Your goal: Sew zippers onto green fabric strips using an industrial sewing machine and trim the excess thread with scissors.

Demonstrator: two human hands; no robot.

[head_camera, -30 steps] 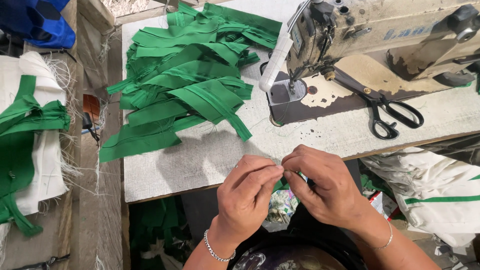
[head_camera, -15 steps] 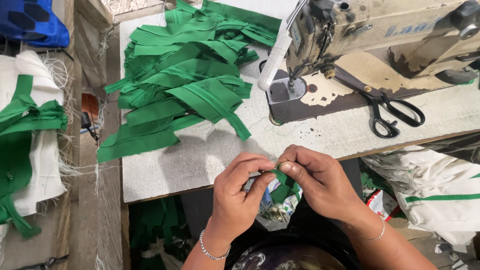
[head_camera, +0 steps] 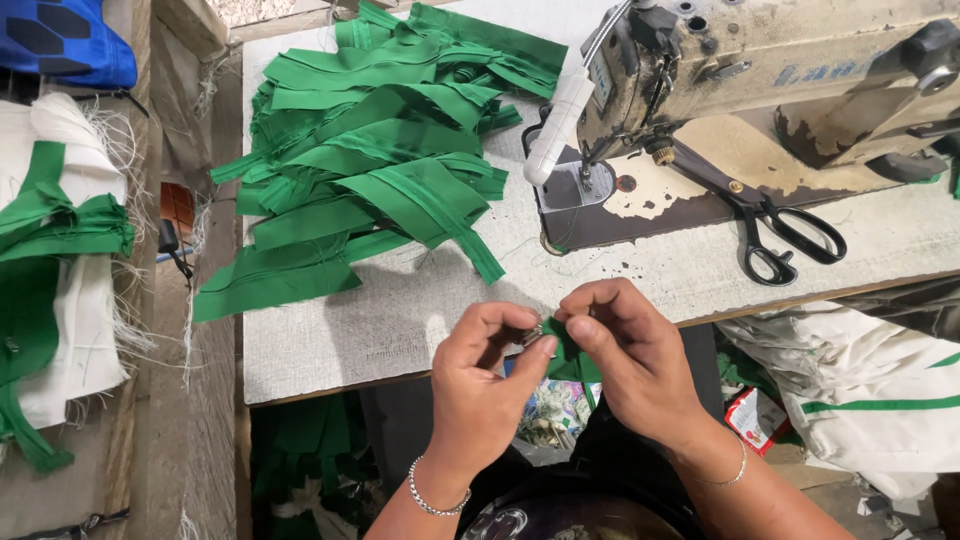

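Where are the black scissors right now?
In the head view, the scissors lie on the right of the table, beside the sewing machine, beyond the right hand.

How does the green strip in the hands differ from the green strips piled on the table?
The held strip is single, pinched between the left hand and right hand at the table edge, mostly hidden. The piled strips are many, lying loose, overlapping and untouched beside the sewing machine. Both are the same green fabric.
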